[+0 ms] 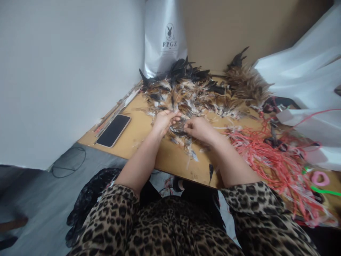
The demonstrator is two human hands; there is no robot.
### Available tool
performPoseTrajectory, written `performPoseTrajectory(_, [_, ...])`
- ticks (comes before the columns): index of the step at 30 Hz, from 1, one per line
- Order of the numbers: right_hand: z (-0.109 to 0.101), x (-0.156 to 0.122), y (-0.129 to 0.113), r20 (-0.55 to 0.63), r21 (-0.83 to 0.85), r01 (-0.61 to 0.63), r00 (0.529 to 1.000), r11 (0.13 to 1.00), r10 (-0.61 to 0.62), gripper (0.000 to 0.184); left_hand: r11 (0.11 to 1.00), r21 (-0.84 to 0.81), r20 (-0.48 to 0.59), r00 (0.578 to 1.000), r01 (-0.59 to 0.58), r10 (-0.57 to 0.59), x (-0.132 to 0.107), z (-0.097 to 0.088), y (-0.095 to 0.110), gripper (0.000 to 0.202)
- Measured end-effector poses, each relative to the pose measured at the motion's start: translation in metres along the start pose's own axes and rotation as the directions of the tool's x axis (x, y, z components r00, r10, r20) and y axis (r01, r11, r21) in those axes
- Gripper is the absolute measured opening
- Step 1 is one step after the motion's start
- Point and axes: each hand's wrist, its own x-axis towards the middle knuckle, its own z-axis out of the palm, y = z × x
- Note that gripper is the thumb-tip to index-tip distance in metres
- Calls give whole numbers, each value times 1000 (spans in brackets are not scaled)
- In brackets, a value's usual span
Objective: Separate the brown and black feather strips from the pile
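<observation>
The left hand [168,120] is right in the middle of the frame, fingers curled, thumb close to the forefinger, and whether they pinch a feather I can't tell. Facing it, the right hand [198,128] bends its fingertips inward, its grip equally hard to read. Between them, there's a small feather clump [179,126], dark and mottled, low over the wooden table [140,124]! Just above sprawls a brown-and-white feather pile [190,97], black feathers [185,69] along its top edge. Upper right, a tan feather bundle [246,85]. Out at centre left lies a dark-screened phone [113,130]; over on the right, a tangle of pinkish-red strands [253,149]. And top centre, a whitish PPGZ bag [165,17] stands behind it all.
</observation>
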Motion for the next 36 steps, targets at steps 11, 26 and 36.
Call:
performPoseTrajectory(11, [0, -4, -9, 75, -217, -20, 996, 976, 37, 8, 1000, -4, -33, 999, 23, -24, -1, 1, 2, 16])
performPoseTrajectory(26, [3, 12, 10, -80, 960, -21, 934, 278, 348, 35, 990, 68, 137, 981, 126, -135, -7, 6, -2, 18])
performPoseTrajectory(36, [19, 17, 5, -219, 902, 38, 898, 429, 381, 36, 988, 82, 206, 968, 127, -142, -9, 9, -5, 16])
